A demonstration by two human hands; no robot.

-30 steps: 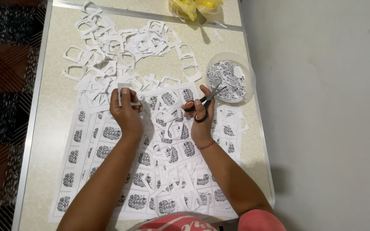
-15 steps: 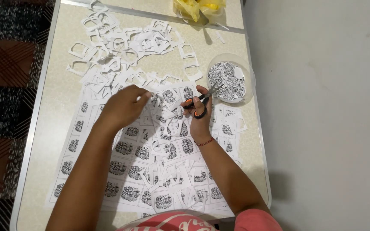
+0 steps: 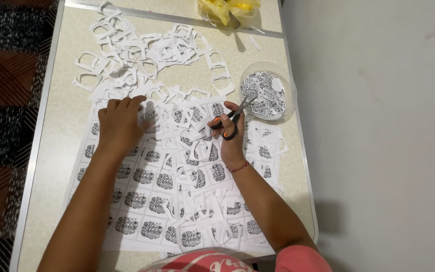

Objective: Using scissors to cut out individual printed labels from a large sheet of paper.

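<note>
My right hand grips small scissors with orange and black handles; the blades point up and right toward a clear round dish of cut-out printed stickers. My left hand lies palm down with fingers spread on the white printed sticker sheets, at the edge of the heap of paper offcuts. The sheets carry rows of black-and-white round designs and cover the near half of the table. Loose cut pieces lie between my two hands.
The beige folding table has a metal rim. A yellow plastic bag sits at its far edge. A dark patterned rug lies to the left, and pale grey floor to the right.
My left hand has slid left and away across the sheets, toward the offcut heap. My right hand with the scissors has stayed about where it was.
</note>
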